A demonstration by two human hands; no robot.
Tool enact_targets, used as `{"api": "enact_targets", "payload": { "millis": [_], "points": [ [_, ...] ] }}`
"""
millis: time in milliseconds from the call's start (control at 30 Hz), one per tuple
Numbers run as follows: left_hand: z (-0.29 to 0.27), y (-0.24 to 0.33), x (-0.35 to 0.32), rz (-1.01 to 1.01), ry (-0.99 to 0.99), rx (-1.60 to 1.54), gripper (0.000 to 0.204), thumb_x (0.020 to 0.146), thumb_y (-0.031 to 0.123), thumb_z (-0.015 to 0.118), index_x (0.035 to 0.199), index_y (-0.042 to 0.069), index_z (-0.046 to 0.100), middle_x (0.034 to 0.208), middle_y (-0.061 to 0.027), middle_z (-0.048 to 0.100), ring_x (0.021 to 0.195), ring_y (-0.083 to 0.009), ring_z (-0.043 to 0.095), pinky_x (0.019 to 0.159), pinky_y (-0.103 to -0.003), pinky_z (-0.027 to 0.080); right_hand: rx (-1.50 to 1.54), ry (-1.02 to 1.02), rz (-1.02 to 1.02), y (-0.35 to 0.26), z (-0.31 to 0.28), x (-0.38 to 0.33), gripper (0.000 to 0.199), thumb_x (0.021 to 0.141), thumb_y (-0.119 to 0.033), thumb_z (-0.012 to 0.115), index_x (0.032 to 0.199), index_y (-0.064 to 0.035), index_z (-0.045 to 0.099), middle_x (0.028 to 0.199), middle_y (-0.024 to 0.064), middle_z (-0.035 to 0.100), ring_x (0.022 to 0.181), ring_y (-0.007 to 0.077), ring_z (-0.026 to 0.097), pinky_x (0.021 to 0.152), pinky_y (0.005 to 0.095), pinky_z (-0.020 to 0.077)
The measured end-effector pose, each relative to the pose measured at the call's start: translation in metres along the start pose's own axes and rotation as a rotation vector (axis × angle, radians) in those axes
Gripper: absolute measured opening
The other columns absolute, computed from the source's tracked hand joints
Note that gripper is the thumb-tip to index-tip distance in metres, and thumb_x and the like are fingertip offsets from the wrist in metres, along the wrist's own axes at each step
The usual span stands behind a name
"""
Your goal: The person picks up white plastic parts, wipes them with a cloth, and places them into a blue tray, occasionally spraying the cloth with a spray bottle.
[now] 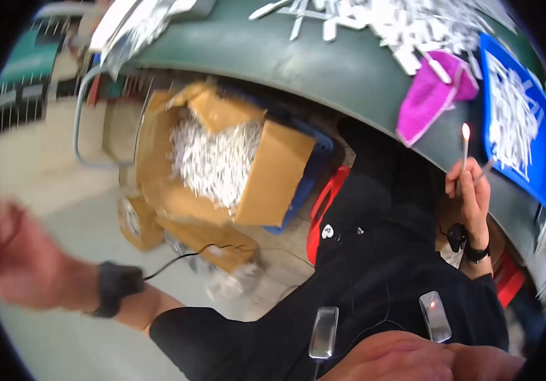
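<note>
My left hand (16, 254) is stretched far out to the left, away from the table, and smeared by motion. Its fingers look partly curled, but I cannot make out whether they hold anything. At the table's edge on the right, my right hand (473, 193) pinches a thin pale stick (465, 152) standing upright, its tip glowing bright. A second thin stick (488, 167) slants out of the same hand toward the blue tray (544, 166). Slender white plastic pieces (513, 120) fill that tray. Beyond my right hand, a magenta cloth (430, 100) lies at the table edge.
Loose white pieces (406, 28) are heaped along the far side of the green table (241, 47). Below it, an open cardboard box (276, 171) holds many more. A curved metal rail (77, 120) stands at left. A black cable (184, 256) runs from my left wrist.
</note>
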State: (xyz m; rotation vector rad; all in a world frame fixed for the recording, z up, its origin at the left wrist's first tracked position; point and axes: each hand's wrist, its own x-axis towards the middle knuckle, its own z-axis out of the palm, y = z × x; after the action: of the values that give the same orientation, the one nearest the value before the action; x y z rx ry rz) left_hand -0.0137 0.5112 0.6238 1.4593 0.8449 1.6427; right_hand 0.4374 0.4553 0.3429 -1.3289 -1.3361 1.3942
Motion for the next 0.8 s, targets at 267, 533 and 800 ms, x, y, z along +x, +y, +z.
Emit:
{"api": "enact_targets", "payload": {
  "millis": [267,533,800],
  "points": [
    [0.106,-0.255,-0.066,-0.340,0.076,0.032,0.023,0.100,0.023,0.039,0.089,0.005,0.049,0.068,-0.0076,0.054,0.058,-0.0153,0.051,0.050,-0.024,0.042,0.097,0.216,0.069,0.006,-0.004,0.036,0.023,0.099,-0.023,0.042,0.093,-0.0047,0.055,0.069,0.0002,0.053,0.058,0.0031,0.047,0.051,0.0162,0.0354],
    [0.164,-0.290,-0.093,-0.584,-0.533,0.561,0.033,0.097,0.026,0.046,0.078,0.002,0.057,0.058,-0.0092,0.058,0.054,-0.0191,0.058,0.051,-0.031,0.044,0.256,0.325,0.086,0.002,-0.003,0.047,0.027,0.099,-0.028,0.044,0.096,-0.0044,0.058,0.067,0.0002,0.056,0.053,0.0018,0.045,0.046,0.0148,0.0325],
    [0.208,-0.322,-0.058,-0.134,-0.618,0.956,0.041,0.096,0.034,0.045,0.074,0.003,0.061,0.052,-0.0085,0.056,0.053,-0.0253,0.058,0.055,-0.038,0.042,0.591,0.264,0.033,-0.022,-0.015,0.005,0.030,0.098,-0.029,0.046,0.112,-0.0036,0.053,0.077,0.0026,0.060,0.059,0.0021,0.050,0.045,0.0136,0.0337]
  ]
}}
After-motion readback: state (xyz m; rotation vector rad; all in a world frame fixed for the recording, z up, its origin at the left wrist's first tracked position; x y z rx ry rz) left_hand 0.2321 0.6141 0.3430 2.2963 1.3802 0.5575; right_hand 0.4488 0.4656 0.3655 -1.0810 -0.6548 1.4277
